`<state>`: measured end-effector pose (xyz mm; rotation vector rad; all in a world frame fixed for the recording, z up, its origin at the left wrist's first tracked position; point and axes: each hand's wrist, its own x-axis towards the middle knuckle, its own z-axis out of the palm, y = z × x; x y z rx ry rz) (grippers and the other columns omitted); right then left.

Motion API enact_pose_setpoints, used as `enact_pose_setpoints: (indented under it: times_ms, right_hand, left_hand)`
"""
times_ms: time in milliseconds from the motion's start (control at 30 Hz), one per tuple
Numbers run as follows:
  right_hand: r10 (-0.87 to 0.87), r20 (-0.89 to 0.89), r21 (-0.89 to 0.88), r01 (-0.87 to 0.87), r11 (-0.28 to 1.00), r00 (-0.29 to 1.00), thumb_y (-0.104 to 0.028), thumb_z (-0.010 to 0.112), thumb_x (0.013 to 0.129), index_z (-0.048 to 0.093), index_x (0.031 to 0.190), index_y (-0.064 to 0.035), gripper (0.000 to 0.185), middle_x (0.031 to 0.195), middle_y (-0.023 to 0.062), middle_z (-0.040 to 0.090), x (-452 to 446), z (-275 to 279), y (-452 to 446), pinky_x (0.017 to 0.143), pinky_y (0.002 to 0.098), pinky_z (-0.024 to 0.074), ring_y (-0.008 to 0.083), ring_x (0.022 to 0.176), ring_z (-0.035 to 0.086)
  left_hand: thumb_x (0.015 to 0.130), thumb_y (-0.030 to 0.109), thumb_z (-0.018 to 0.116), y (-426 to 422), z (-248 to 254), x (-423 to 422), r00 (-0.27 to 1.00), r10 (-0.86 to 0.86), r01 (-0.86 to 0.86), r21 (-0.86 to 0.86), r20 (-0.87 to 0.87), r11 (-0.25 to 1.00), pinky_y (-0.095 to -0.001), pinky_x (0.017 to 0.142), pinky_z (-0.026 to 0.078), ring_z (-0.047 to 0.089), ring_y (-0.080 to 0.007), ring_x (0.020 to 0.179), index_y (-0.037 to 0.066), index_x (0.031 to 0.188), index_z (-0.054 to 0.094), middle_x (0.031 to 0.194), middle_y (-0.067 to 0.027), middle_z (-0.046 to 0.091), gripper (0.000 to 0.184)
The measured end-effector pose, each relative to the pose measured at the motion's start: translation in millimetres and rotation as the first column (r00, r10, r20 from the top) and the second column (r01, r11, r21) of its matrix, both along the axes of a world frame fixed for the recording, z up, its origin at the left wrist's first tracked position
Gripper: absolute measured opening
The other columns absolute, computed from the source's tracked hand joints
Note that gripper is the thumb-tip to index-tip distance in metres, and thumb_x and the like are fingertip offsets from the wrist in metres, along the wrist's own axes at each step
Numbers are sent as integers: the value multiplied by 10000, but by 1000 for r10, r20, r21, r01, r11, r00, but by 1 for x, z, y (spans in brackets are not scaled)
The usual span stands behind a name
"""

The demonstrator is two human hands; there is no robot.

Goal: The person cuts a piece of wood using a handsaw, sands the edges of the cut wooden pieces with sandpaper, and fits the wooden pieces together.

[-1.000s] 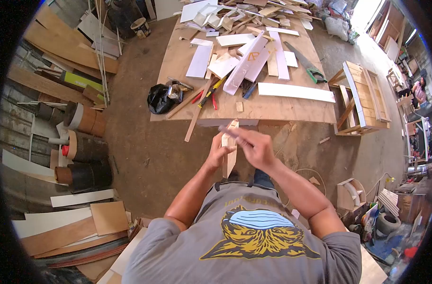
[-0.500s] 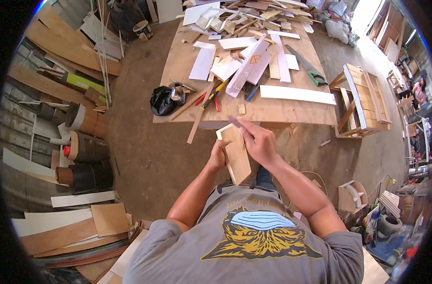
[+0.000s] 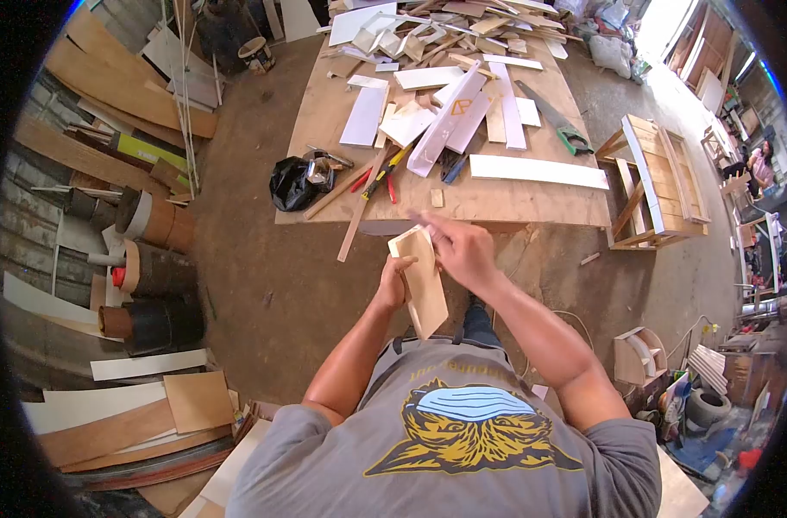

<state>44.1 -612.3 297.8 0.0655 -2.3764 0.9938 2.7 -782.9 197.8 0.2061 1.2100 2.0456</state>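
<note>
A pale piece of wood [image 3: 425, 298], with a lighter edge along its left side and top, is tilted upright in front of my waist. My left hand [image 3: 394, 281] is closed around its left edge, with the thumb across the face. At the top end of the wood, my right hand [image 3: 464, 255] is bent with its fingers at the upper edge. A dark, blurred shape shows at those fingertips; I cannot make out what it is. Beyond both hands is the worktable [image 3: 324, 155].
On the table lie a handsaw [image 3: 557, 121], a long white strip [image 3: 540, 171], a black bag [image 3: 294, 183], pliers [image 3: 391, 188] and heaped offcuts [image 3: 445, 34]. A wooden frame [image 3: 657, 177] stands to the right. Rolls [image 3: 156, 268] line the left wall. A person [image 3: 762, 168] is far right.
My right hand has shifted slightly left and down along the top of the wood. The wood, still in my left hand, has moved a little left. The view has shifted slightly.
</note>
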Motion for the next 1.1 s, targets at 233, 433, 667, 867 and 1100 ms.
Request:
enact_pose_setpoints:
  times_ms: [233,433,667,867,1100]
  right_hand:
    - [-49,133,4,49,999,990,-237,671,986,754,1249,-191,280,961,122,769,-4,-4,9,699,440,583,332,822,746]
    - [-86,348,129,43,991,933,-207,661,1003,764,1230,-133,260,1043,148,774,4,-2,15,733,388,603,309,851,765]
    - [-34,59,31,32,999,998,-226,648,999,731,1313,-202,326,960,109,775,12,-3,2,662,416,587,302,761,745]
    - [12,-128,-38,-17,999,992,-254,658,995,745,1260,-213,282,1038,99,784,14,0,8,695,394,603,282,849,771]
    - [-157,179,-131,182,975,971,-210,661,1022,723,1260,-39,300,1004,184,778,10,-20,38,732,358,597,254,848,779]
  left_hand:
    - [944,377,487,4,6,1,989,-46,66,146,-138,987,-433,966,564,700,-287,1090,12,1359,556,1165,-159,693,557]
    - [861,292,552,12,12,6,990,85,-78,69,-113,995,-397,899,549,695,-255,990,-11,1353,541,1151,-151,681,578]
    - [842,319,568,16,7,3,990,130,-131,-32,-47,991,-396,924,540,681,-257,1070,3,1436,496,1301,-175,629,676]
    - [834,309,576,8,22,2,993,-34,45,92,-117,995,-425,954,553,697,-274,1057,-12,1456,482,1266,-168,652,706]
    - [895,428,590,14,43,-1,991,-70,94,226,-114,969,-408,922,561,696,-292,1081,-19,1408,543,1276,-183,661,682]
